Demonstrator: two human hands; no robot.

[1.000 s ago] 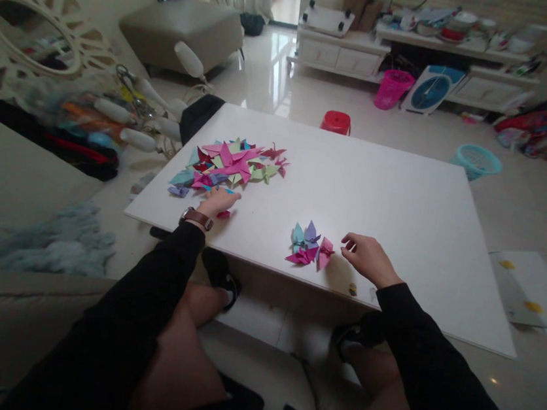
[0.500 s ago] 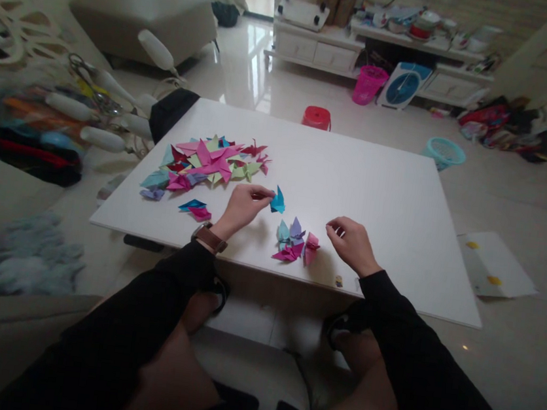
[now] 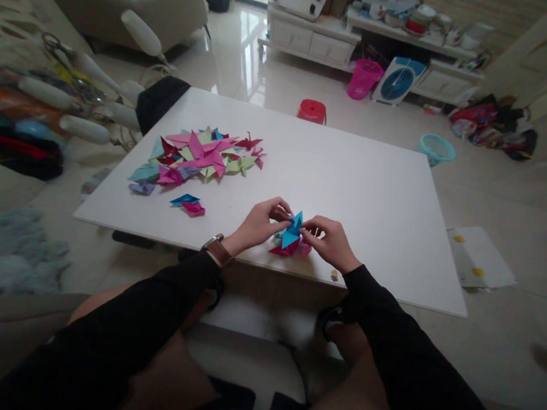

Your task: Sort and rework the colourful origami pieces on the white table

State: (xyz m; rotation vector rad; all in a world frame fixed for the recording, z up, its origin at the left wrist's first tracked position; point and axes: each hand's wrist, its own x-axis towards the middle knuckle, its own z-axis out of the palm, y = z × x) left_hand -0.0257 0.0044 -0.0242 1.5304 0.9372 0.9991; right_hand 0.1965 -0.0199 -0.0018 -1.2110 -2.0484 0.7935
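Between my two hands is a blue origami crane (image 3: 293, 232). My left hand (image 3: 267, 223) pinches its left side, and the fingers of my right hand (image 3: 326, 239) close on its right side. Directly below it on the white table (image 3: 382, 204), a magenta folded paper piece (image 3: 284, 248) and a pink one (image 3: 305, 249) show in part; other folded pieces there are mostly hidden. To the left lie a blue folded paper (image 3: 185, 200) and a magenta one (image 3: 192, 209), side by side.
A pile of colourful folded paper (image 3: 205, 154) spreads over the table's left part. A small sticker (image 3: 334, 275) is near the front edge. Beyond the table stand a red stool (image 3: 312, 111), a turquoise basket (image 3: 436, 148) and a pink basket (image 3: 364, 79). A floor lamp (image 3: 89, 130) stands at left.
My left hand has brought the blue crane right and nearer to me, over the small group of folded pieces. My right hand has moved left and now grips it too. The view has shifted slightly.
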